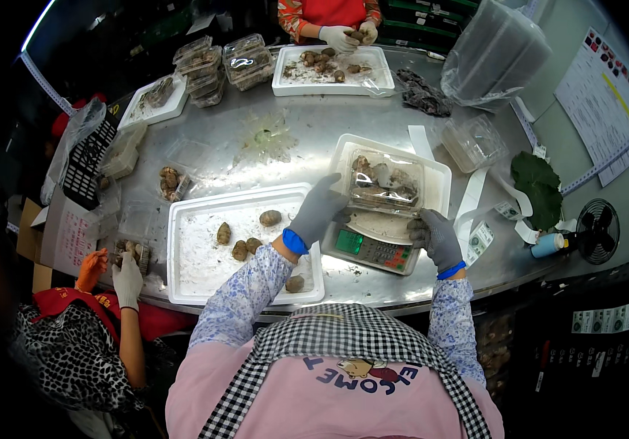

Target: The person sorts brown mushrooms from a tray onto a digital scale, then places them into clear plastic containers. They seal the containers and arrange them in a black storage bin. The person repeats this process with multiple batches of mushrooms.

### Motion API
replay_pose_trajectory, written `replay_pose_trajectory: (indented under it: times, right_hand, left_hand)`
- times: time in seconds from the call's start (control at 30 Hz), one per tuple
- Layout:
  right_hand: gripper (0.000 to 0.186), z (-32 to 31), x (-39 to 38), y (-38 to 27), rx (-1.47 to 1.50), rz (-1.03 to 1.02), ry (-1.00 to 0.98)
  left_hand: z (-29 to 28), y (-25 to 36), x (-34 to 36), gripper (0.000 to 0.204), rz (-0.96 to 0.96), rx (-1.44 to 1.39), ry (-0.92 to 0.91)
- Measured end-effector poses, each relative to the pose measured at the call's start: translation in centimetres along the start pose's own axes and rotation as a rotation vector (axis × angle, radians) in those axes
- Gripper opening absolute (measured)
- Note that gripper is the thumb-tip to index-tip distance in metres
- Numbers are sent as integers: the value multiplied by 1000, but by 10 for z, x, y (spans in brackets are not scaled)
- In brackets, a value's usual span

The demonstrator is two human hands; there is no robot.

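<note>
The box (388, 175) lay over the pan (440, 186) of the scale (373, 252), between your hands: right of the left hand (319, 208), beyond and slightly left of the right hand (437, 239), which looked nearer, at its near right corner, with the long axis seemingly running left to right. Your left grip stood at the box's left side and your right grip was curled by that corner, but I could not tell whether either was clamped on it. You had one scale, one box over it, and five loose tubers (270, 218) in one tray (197, 282) to the left.
</note>
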State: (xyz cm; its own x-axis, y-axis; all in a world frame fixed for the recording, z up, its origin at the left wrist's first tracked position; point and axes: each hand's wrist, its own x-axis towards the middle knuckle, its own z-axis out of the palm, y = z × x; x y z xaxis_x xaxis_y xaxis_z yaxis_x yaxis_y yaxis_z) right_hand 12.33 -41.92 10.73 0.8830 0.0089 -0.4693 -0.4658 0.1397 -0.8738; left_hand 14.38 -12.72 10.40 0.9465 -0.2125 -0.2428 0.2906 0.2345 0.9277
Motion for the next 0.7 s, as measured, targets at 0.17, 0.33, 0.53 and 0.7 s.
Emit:
replay_pose_trajectory:
  times: [0.17,0.33,0.53,0.7]
  right_hand:
    - [24,1,6,6,-15,-77,-24]
    - [22,12,5,10,-132,-227,67]
    - [22,-4,-28,12,-209,-821,201]
    - [58,25,-111,0,383,-1009,40]
  left_hand:
    - [-13,-6,12,68,-32,-78,-130]
    - [-20,-22,30,62,125,171,-149]
    - [31,16,-44,60,192,28,-114]
    - [109,18,-95,65,275,-129,-187]
